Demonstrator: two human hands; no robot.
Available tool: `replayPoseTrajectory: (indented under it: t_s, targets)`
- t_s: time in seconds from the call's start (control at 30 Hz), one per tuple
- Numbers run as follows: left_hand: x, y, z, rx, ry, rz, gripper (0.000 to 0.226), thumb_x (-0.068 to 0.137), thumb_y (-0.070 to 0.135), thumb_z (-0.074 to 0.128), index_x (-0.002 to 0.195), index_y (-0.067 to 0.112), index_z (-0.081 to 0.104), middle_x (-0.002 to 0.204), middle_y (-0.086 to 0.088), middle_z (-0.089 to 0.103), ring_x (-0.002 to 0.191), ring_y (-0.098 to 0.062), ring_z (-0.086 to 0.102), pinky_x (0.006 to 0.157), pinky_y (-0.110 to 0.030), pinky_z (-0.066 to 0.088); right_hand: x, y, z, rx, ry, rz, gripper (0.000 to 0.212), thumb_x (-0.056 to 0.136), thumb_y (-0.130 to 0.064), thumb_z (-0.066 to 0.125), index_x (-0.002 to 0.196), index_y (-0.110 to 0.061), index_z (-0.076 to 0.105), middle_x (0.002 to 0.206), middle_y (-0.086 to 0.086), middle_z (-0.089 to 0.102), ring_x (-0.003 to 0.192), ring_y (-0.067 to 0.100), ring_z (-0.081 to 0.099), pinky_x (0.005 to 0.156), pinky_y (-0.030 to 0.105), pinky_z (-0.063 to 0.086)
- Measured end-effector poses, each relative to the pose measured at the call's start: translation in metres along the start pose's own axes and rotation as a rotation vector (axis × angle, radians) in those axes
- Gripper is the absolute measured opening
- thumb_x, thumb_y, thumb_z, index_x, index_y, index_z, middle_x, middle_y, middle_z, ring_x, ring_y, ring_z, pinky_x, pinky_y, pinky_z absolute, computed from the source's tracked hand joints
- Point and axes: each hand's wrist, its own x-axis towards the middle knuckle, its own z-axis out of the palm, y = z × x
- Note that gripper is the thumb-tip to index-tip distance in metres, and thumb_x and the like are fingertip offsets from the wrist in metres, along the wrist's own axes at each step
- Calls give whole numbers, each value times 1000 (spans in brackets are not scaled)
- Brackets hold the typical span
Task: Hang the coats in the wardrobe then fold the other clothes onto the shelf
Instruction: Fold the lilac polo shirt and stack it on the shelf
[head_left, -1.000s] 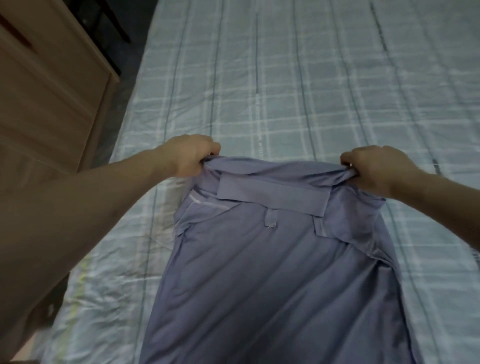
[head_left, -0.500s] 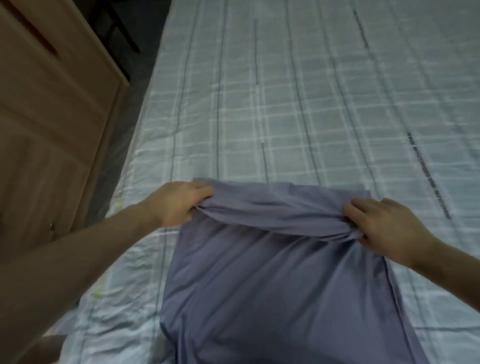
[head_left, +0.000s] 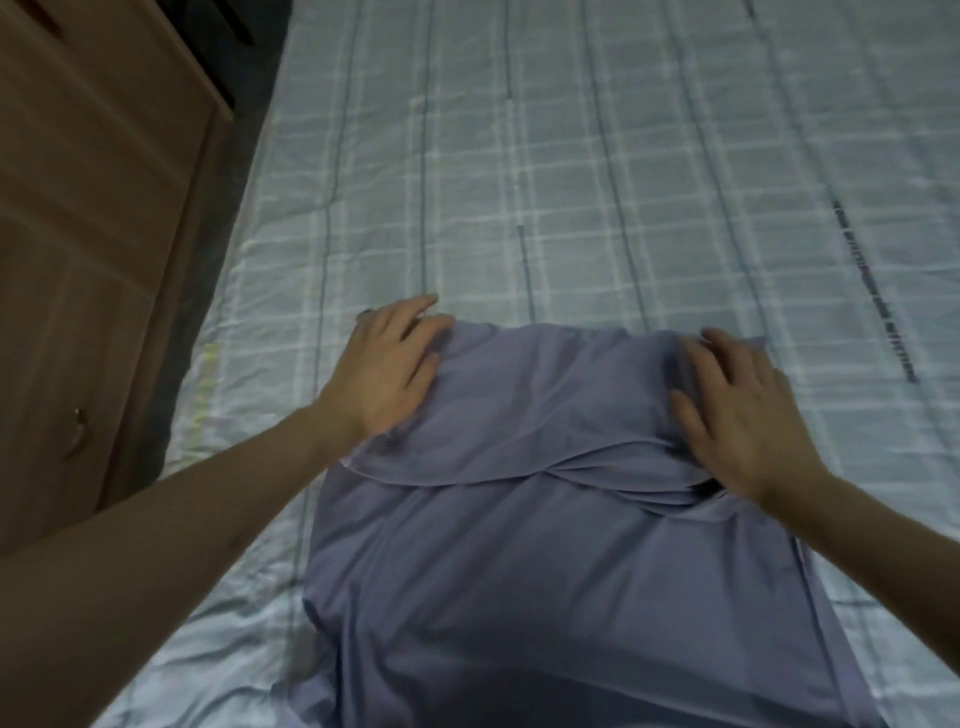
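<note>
— What is different now from one second ago?

— One second ago you pinched the purple shirt (head_left: 545, 519) at its two shoulder corners, with the collar showing between your fists. Half a second ago the top part was already turned down and you were still gripping it. Now the collar is hidden under the folded flap, and both of your hands have let go and lie flat on the cloth.

— How are my fingers exactly?

— Your left hand (head_left: 387, 371) is spread, fingers nearly straight. The palm and inner fingers press the left end of the flap, while the outer fingertips (head_left: 426, 301) reach past the cloth edge onto the checked bed sheet (head_left: 571, 156). Your right hand (head_left: 748, 415) is also spread with straight fingers, pressing the right end of the flap. Neither hand holds anything.

— Where is the shirt?

— It lies on the bed sheet, under your fingers and running back toward your body. The fold edge is just beyond your right fingertips and level with your left ones. The loose edge of the flap crosses the shirt just behind your palms, with some wrinkles bunched beside your right wrist.

— Anything else nearby?

— A wooden cabinet (head_left: 93, 260) stands well to the outside of your left hand, apart from the bed.
</note>
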Motion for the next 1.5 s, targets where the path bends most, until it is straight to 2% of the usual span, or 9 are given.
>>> replayPoseTrajectory:
  t_s: [0.17,0.37,0.53,0.67,0.77,1.0,1.27,1.4,1.5]
  targets:
    - [-7,10,50,42,-144,-156,60,98,52,13,154,32,19,163,1,7,150,-23,2,117,-49,-7,-12,3,46,5,-86,10,68,93,-51,31,150,-14,33,154,19,28,143,35,26,113,55,19]
    - [-11,-13,53,7,-121,-133,57,98,45,16,154,32,18,162,-1,15,149,-20,10,119,-48,-1,-15,24,43,-38,-127,30,66,94,-50,30,152,-20,25,157,12,25,145,28,24,116,49,17]
    - [11,-8,20,11,-222,-239,73,71,36,45,143,23,40,142,-5,46,133,-26,38,115,-47,4,18,25,15,-122,-208,13,77,70,-47,54,138,-14,44,133,13,50,118,33,46,93,52,31]
    - [35,4,-21,248,-355,-183,26,71,16,59,95,24,56,99,-2,62,101,-28,57,94,-41,28,47,26,-14,-268,-284,-106,39,66,-27,74,101,-15,63,120,12,55,113,34,46,100,54,24]
    - [40,11,-45,197,-349,-207,17,78,16,57,93,22,59,103,-10,64,97,-33,60,73,-33,39,59,19,-50,-268,-368,-152,15,75,-16,59,87,-20,50,94,4,62,96,28,59,100,45,27]
    - [-6,26,-105,0,-142,-145,27,73,11,59,97,23,54,90,2,62,85,-30,61,62,-33,41,11,16,-118,-68,-86,-237,41,67,-4,74,102,-7,53,83,15,61,73,37,57,69,43,40]
    - [-162,65,-84,79,-174,313,54,51,21,73,104,20,61,93,-1,67,69,-23,66,51,-23,46,-123,12,-120,13,-120,-514,41,65,-14,50,106,-15,52,91,10,56,81,32,50,66,38,32]
    - [-226,85,-41,34,-375,245,70,40,20,82,104,23,55,89,2,60,63,-20,62,52,-26,49,-186,8,-89,27,-307,-580,39,67,-18,50,106,-19,54,91,5,55,72,28,55,66,35,34]
    - [-249,93,-19,-17,-430,184,52,63,50,69,108,28,56,94,7,60,71,-15,64,59,-25,49,-210,9,-65,7,-525,-535,41,73,-53,64,106,-28,62,97,-2,59,78,22,61,63,34,43]
